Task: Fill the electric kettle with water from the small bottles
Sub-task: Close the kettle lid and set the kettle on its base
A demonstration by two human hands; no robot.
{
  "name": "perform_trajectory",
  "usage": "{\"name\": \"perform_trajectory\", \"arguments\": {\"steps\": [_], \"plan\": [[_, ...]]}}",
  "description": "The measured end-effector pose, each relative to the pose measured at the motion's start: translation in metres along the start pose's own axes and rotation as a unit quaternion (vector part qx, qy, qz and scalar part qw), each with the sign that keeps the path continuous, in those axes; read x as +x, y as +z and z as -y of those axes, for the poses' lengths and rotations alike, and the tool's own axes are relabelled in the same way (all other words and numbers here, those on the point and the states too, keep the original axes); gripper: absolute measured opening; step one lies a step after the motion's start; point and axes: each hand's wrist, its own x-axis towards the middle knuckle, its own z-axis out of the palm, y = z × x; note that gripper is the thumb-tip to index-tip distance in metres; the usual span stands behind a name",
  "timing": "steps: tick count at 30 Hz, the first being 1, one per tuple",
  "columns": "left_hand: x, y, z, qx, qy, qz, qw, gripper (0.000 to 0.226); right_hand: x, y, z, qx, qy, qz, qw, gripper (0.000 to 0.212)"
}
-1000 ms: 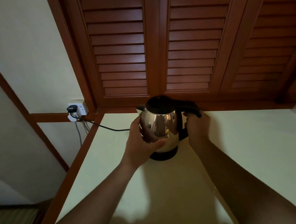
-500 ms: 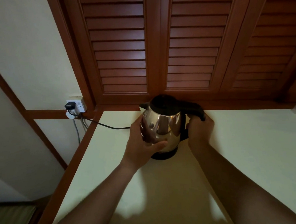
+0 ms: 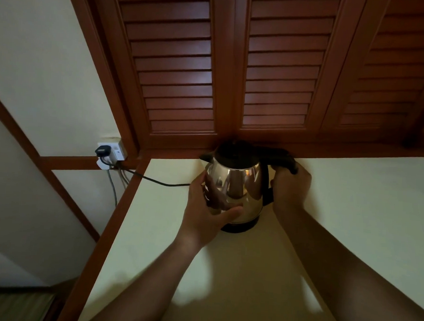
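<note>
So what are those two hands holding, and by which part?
Both hold the electric kettle: the right hand grips its black handle, and the left hand cups the shiny steel body, thumb across the front.

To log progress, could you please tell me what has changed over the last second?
Nothing visibly changed. The left hand still cups the shiny steel electric kettle, the right hand still grips its black handle, and the kettle stays on its black base.
</note>
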Motion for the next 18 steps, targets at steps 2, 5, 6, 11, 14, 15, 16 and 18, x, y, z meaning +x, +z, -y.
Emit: {"name": "perform_trajectory", "arguments": {"steps": [2, 5, 6, 11, 14, 15, 16, 18], "plan": [[0.001, 0.0, 0.0, -0.002, 0.002, -0.001, 1.0, 0.106, 0.003, 0.001, -0.001, 0.0, 0.001, 0.008, 1.0, 0.02], [0.001, 0.0, -0.001, -0.005, 0.001, -0.004, 1.0, 0.107, 0.005, -0.001, -0.004, -0.007, -0.006, 0.023, 1.0, 0.018], [0.001, 0.0, 0.0, -0.005, -0.001, -0.005, 1.0, 0.108, 0.005, -0.002, -0.005, -0.013, -0.012, 0.029, 0.999, 0.016], [-0.003, -0.001, -0.008, -0.014, 0.01, 0.005, 1.0, 0.1, -0.001, -0.016, -0.008, -0.02, -0.105, 0.058, 0.993, 0.042], [-0.007, -0.005, -0.011, 0.02, 0.035, 0.009, 0.999, 0.085, -0.012, -0.031, 0.001, -0.089, -0.245, 0.053, 0.964, 0.056], [-0.009, -0.006, -0.012, 0.028, 0.042, 0.008, 0.999, 0.08, -0.014, -0.034, 0.004, -0.12, -0.288, 0.056, 0.948, 0.055], [-0.011, -0.007, -0.012, 0.035, 0.049, 0.005, 0.998, 0.074, -0.016, -0.036, 0.007, -0.148, -0.315, 0.061, 0.935, 0.053], [-0.016, -0.008, -0.015, 0.051, 0.063, 0.001, 0.997, 0.059, -0.018, -0.036, 0.014, -0.18, -0.327, 0.07, 0.925, 0.053]]}}
